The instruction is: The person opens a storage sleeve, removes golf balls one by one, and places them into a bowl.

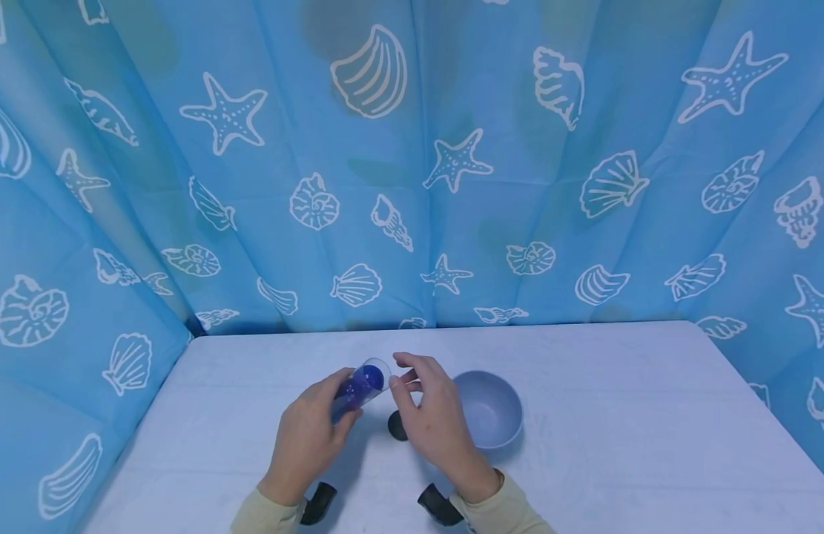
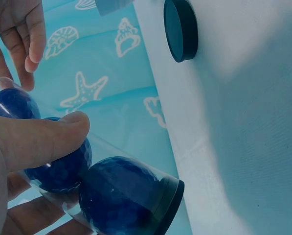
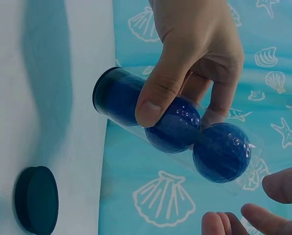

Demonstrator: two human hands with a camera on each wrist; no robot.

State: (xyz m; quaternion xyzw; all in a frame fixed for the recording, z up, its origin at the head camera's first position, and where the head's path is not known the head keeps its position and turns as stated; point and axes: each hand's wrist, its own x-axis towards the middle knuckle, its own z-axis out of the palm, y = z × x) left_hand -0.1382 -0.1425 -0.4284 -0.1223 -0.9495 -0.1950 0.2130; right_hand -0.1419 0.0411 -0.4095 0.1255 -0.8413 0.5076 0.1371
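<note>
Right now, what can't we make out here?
Head: black cap, right side, behind the right grip.
Head: bowl, left side, behind the same grip.
Head: clear tube, lower part, partly behind the left grip.
Left wrist: middle ball, partly behind the thumb.
Right wrist: most of the right grip, cut off by frame edges.

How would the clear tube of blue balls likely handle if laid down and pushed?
The clear tube would probably roll, being round-sided. It looks stiff, showing no dent where the left hand grips it. The blue balls might spill, since no cap shows on the end near the right hand.
</note>
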